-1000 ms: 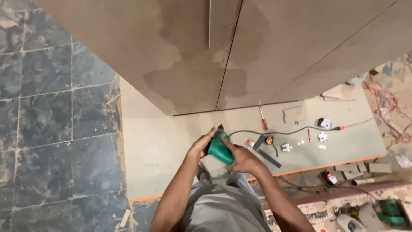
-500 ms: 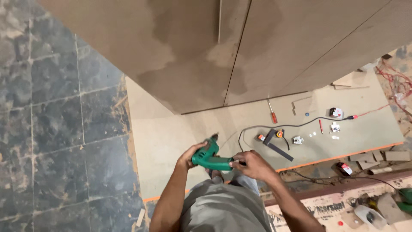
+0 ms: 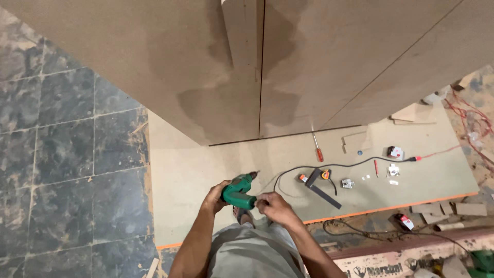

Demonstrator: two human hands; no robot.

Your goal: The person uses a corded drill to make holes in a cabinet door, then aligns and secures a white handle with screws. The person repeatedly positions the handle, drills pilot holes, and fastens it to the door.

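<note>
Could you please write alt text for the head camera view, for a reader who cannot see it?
Both hands, left hand and right hand, hold a green power drill above a pale board strewn with a red-handled screwdriver and small hardware, before brown cabinet panels.

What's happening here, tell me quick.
A person stands on a pale board on the floor, holding a green power drill in both hands: the left hand grips its body, the right hand is at its rear. In front stand tall brown panels. A red-handled screwdriver, a black cord and small fittings lie on the board to the right.
</note>
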